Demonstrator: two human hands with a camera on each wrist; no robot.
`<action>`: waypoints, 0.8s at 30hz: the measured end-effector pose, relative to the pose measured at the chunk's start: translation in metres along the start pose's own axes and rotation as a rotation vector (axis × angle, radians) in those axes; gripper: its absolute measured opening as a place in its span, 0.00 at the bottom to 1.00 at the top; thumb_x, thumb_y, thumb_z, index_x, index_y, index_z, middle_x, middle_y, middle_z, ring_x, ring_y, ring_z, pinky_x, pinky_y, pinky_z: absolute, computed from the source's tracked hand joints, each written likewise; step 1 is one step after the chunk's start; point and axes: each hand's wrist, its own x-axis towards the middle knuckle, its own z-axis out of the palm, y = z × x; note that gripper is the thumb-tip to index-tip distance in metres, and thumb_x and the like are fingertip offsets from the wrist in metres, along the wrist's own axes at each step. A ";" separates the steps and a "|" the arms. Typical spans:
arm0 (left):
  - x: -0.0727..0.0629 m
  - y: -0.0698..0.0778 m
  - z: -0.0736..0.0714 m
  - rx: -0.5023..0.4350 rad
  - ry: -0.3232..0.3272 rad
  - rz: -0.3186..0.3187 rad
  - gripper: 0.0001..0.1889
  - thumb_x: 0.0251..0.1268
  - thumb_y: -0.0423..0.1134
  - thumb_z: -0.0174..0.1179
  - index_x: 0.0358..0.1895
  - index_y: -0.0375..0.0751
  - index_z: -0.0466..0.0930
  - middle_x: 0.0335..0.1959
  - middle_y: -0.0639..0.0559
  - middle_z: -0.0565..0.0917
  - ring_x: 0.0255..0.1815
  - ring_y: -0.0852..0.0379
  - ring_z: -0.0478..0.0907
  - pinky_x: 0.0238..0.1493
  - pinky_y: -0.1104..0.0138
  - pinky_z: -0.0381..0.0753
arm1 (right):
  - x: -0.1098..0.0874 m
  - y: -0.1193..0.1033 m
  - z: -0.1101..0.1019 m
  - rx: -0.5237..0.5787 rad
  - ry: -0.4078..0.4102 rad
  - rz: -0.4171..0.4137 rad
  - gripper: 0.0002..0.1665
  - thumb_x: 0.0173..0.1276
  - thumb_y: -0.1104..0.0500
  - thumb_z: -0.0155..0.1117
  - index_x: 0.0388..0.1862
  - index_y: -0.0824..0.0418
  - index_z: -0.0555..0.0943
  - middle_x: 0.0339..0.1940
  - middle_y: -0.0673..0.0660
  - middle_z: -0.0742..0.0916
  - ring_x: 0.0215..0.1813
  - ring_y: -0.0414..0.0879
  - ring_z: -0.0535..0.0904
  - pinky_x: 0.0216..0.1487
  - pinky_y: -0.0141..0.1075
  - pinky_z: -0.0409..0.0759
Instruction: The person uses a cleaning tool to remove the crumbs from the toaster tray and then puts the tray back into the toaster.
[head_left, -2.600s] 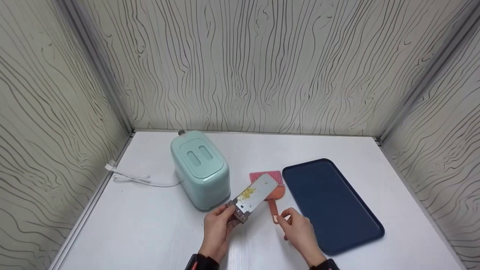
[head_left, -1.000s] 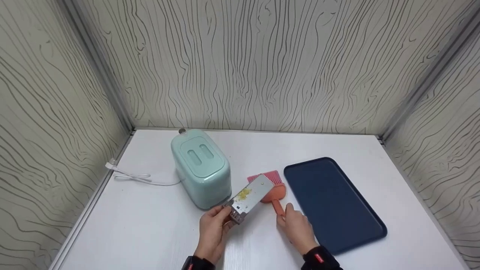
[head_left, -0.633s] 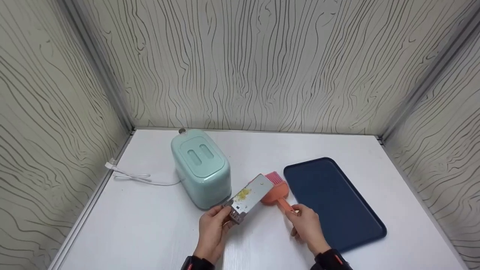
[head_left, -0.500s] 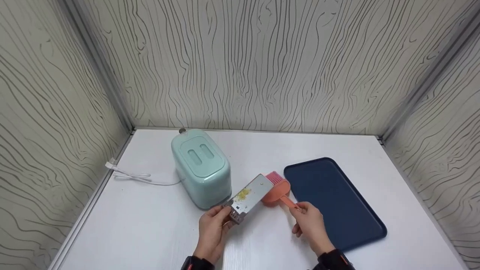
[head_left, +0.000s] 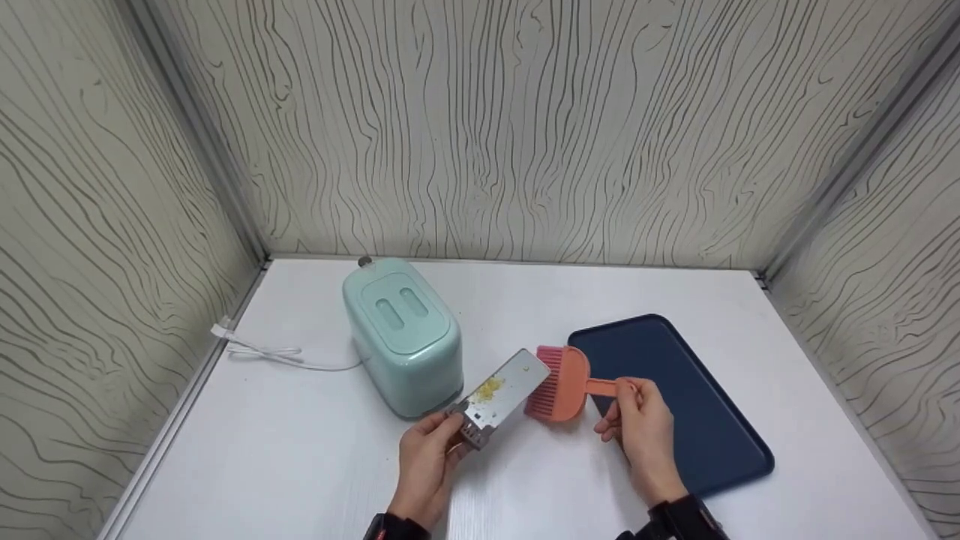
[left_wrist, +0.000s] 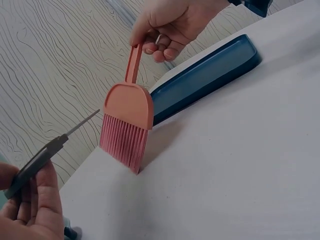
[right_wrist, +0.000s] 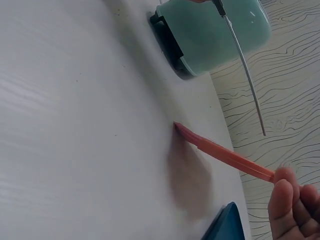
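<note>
My left hand (head_left: 426,465) grips the dark end of a toaster crumb tray (head_left: 510,382), a flat metal plate with yellow crumbs on top. In the left wrist view the crumb tray (left_wrist: 82,122) appears edge-on, raised above the table. My right hand (head_left: 645,431) pinches the handle end of an orange brush (head_left: 576,382) with pink bristles (head_left: 544,390). The bristles face left, beside the free end of the crumb tray. Seen from the right wrist, the brush (right_wrist: 225,155) slants down with its bristle tips close over the table and a shadow below.
A mint-green toaster (head_left: 405,330) stands left of the hands, its white cord (head_left: 285,358) running left to a plug. On the right lies a dark blue tray (head_left: 675,390), partly under my right hand. Patterned panels (head_left: 480,135) enclose the white table (head_left: 315,450) at back and sides.
My right hand has taken the brush by its handle and swung it right and up, turning the bristles from facing away to facing left. My left hand and the crumb tray have barely moved.
</note>
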 end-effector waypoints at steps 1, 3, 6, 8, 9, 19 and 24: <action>0.000 0.000 0.000 0.001 0.000 -0.002 0.24 0.70 0.36 0.62 0.62 0.22 0.72 0.50 0.38 0.83 0.45 0.54 0.84 0.46 0.63 0.85 | -0.001 -0.003 -0.002 -0.009 0.013 -0.031 0.18 0.85 0.50 0.47 0.59 0.64 0.70 0.28 0.62 0.82 0.25 0.50 0.85 0.26 0.38 0.84; 0.000 0.000 0.000 -0.001 -0.001 -0.002 0.25 0.70 0.36 0.62 0.63 0.21 0.71 0.51 0.37 0.83 0.45 0.54 0.84 0.46 0.63 0.85 | -0.003 -0.008 -0.006 -0.027 0.042 -0.107 0.19 0.84 0.50 0.48 0.59 0.64 0.72 0.28 0.63 0.81 0.25 0.50 0.85 0.26 0.38 0.84; 0.000 0.000 0.000 -0.001 -0.005 -0.008 0.25 0.71 0.36 0.62 0.64 0.22 0.70 0.52 0.37 0.83 0.46 0.54 0.84 0.47 0.62 0.85 | -0.004 -0.015 -0.015 -0.051 0.086 -0.222 0.19 0.84 0.51 0.49 0.60 0.63 0.76 0.28 0.63 0.81 0.24 0.49 0.85 0.26 0.38 0.84; 0.000 0.000 -0.001 -0.002 -0.008 -0.011 0.25 0.71 0.36 0.61 0.64 0.22 0.70 0.52 0.37 0.82 0.46 0.54 0.84 0.47 0.62 0.85 | -0.004 -0.021 -0.023 -0.078 0.109 -0.283 0.19 0.83 0.52 0.51 0.60 0.62 0.78 0.27 0.62 0.82 0.23 0.48 0.84 0.25 0.37 0.84; 0.000 0.000 -0.001 -0.002 -0.010 -0.012 0.25 0.71 0.36 0.61 0.64 0.22 0.70 0.52 0.37 0.82 0.46 0.54 0.84 0.47 0.62 0.85 | -0.004 -0.023 -0.027 -0.093 0.124 -0.308 0.18 0.83 0.52 0.51 0.60 0.61 0.79 0.26 0.62 0.82 0.23 0.48 0.84 0.24 0.36 0.83; -0.001 -0.001 -0.003 -0.023 -0.013 -0.019 0.24 0.71 0.35 0.62 0.63 0.22 0.71 0.51 0.38 0.83 0.45 0.54 0.84 0.47 0.62 0.86 | 0.007 -0.041 -0.072 -0.251 0.290 -0.591 0.08 0.77 0.62 0.60 0.48 0.65 0.84 0.16 0.56 0.81 0.14 0.42 0.75 0.16 0.25 0.71; 0.000 -0.002 -0.003 -0.018 -0.009 -0.031 0.23 0.71 0.35 0.61 0.63 0.23 0.71 0.53 0.37 0.83 0.46 0.53 0.84 0.48 0.61 0.86 | 0.016 -0.036 -0.086 -0.397 0.385 -0.738 0.05 0.72 0.68 0.65 0.43 0.69 0.85 0.16 0.51 0.77 0.14 0.30 0.65 0.17 0.24 0.61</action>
